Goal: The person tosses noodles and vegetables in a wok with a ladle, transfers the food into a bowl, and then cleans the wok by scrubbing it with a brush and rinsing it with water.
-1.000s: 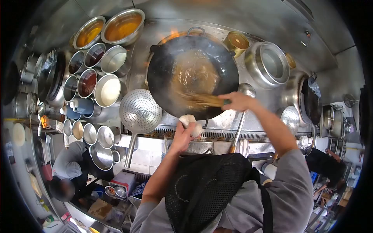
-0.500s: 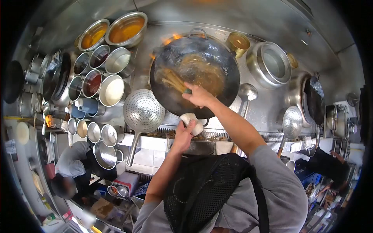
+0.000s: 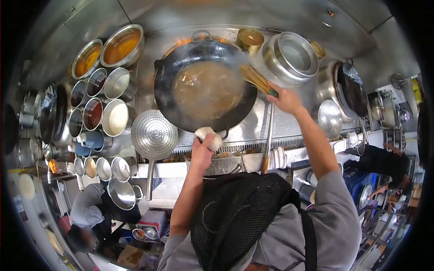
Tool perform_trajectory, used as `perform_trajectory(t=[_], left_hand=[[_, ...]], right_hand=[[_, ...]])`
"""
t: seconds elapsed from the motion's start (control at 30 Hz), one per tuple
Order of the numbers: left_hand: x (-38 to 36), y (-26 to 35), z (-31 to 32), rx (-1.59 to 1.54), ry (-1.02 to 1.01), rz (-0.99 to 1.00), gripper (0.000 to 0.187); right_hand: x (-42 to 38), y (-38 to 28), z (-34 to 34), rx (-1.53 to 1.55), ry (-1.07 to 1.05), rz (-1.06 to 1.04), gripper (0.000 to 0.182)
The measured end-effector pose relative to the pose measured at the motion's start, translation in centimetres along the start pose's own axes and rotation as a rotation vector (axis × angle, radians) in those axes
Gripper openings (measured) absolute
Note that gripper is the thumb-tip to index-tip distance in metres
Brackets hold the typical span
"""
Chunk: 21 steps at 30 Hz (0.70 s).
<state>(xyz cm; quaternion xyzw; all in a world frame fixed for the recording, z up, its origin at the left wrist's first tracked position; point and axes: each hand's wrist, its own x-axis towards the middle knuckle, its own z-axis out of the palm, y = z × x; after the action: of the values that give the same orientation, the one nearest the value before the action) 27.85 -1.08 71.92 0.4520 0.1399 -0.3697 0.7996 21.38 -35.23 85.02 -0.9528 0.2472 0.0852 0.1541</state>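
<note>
A large black wok sits over flames, with murky brown liquid in its bowl. My left hand is closed around a folded whitish cloth at the wok's near rim, by the near loop handle. My right hand grips the green-bound end of a bamboo wok brush. The brush's bristles hang over the wok's right rim, clear of the liquid. Beneath my right wrist the long handle of a ladle runs down to the counter's front edge.
A perforated strainer lies left of the wok, beside several metal pots of sauces and two bowls of orange liquid. At right stand a tin can, a metal pot and another strainer. Other people work at both sides.
My right hand has lifted the wok brush out of the liquid and carried it right, over the rim. The liquid looks calmer. My left hand still holds the cloth at the near rim.
</note>
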Motion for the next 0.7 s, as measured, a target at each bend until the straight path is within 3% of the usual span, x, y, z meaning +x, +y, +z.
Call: perform_trajectory(t=[0.03, 0.1, 0.17, 0.23, 0.33, 0.4, 0.5, 0.7], left_hand=[[0.5, 0.4, 0.0, 0.007, -0.006, 0.0, 0.039], [1.8, 0.8, -0.4, -0.074, -0.055, -0.15, 0.034], [3.2, 0.3, -1.0, 0.007, -0.083, -0.15, 0.031], [3.9, -0.2, -1.1, 0.098, -0.108, -0.15, 0.029], [3.9, -0.9, -1.5, 0.224, -0.072, -0.044, 0.027], [4.5, -1.6, -1.9, 0.191, -0.057, 0.071, 0.027], [4.5, -1.6, -2.3, 0.201, -0.052, 0.089, 0.026], [2.4, -1.8, -2.4, 0.29, -0.073, 0.146, 0.027]], right_hand=[[-0.8, 0.4, 1.3, 0.004, 0.007, 0.005, 0.064], [-4.4, 1.6, 7.2, 0.567, 0.149, 0.157, 0.07], [-9.6, 1.0, 12.9, 0.82, 0.237, 0.206, 0.075], [-15.5, -1.5, 14.7, 0.801, 0.158, 0.322, 0.079], [-20.5, 0.8, 25.0, 0.885, 0.266, 0.268, 0.084], [-22.3, 2.1, 28.6, 0.905, 0.131, 0.328, 0.085], [-22.9, 1.8, 23.2, 0.961, 0.04, 0.357, 0.084], [-22.0, 0.6, 15.1, 1.015, 0.198, 0.351, 0.078]])
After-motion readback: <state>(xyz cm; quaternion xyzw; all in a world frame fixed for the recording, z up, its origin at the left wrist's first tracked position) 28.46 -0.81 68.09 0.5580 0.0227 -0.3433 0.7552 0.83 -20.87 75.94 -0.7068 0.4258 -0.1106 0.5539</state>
